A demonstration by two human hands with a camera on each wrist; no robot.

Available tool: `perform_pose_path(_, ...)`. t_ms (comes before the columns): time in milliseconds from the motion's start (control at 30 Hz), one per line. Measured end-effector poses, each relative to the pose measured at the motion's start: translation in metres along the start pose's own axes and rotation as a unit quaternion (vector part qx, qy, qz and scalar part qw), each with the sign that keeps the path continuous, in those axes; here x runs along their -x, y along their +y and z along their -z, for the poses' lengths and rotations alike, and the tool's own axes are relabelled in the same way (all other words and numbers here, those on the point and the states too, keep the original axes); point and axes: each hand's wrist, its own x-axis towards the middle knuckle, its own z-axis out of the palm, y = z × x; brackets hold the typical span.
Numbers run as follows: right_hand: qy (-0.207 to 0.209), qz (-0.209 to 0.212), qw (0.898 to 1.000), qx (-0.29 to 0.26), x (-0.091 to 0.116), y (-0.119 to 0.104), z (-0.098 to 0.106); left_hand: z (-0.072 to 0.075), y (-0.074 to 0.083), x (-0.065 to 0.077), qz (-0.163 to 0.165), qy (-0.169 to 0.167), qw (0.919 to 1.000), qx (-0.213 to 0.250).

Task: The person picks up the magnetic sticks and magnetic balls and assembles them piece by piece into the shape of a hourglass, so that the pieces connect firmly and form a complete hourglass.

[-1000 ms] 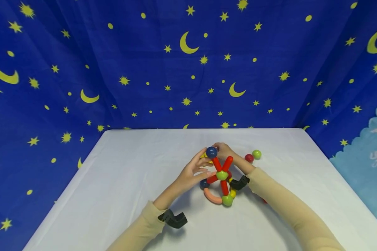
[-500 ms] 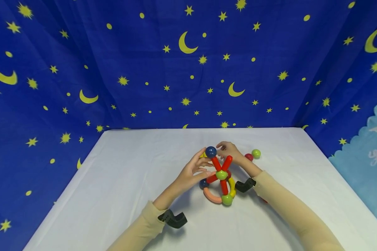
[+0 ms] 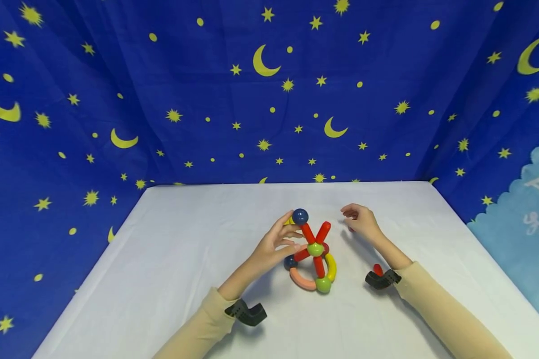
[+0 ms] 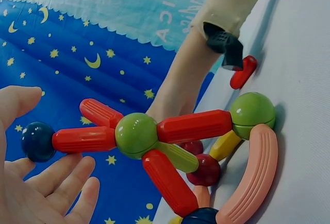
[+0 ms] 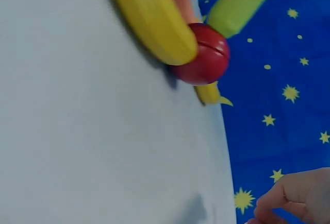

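White lettering at three o'clock shows an A. Mid-bench, a glossy ball-and-stick toy, red-limbed, green-centred; left hand spread at its nine o'clock, right hand at two, grip unclear.

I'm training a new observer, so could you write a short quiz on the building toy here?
1. How many glossy, plastic-looking, ridged red rods meet at the upper glossy green ball?
2. Which piece joins the lower glossy green ball to the lower glossy dark blue ball?
A) straight green rod
B) curved salmon-pink rod
C) curved yellow rod
3. True or false: the right hand is nearer than the left hand to the upper glossy dark blue ball.

Key:
1. Four
2. B
3. False; the left hand is nearer.
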Motion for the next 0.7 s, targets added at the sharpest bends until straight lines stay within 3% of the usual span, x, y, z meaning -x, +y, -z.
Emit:
perform_pose_path(200, 0.0, 0.021, 1.0, 0.001, 0.011, 0.008, -0.002, 0.0, 0.001, 0.0, -0.001, -0.001, 1.0, 0.002)
perform_pose_path(433, -0.014, -0.014, 1.0, -0.015, 0.017, 0.01, -0.005, 0.0, 0.001, 0.0, 0.001, -0.002, 1.0, 0.004)
perform_pose_path(567, -0.008, -0.029, 0.997, -0.075, 0.017, -0.005, 0.002, 0.0, 0.0, 0.0, 0.001, 0.001, 1.0, 0.003)
perform_pose_path(700, -0.02, -0.029, 0.987, -0.158, 0.016, -0.036, 0.013, 0.001, 0.0, 0.0, -0.001, 0.002, 1.0, 0.002)
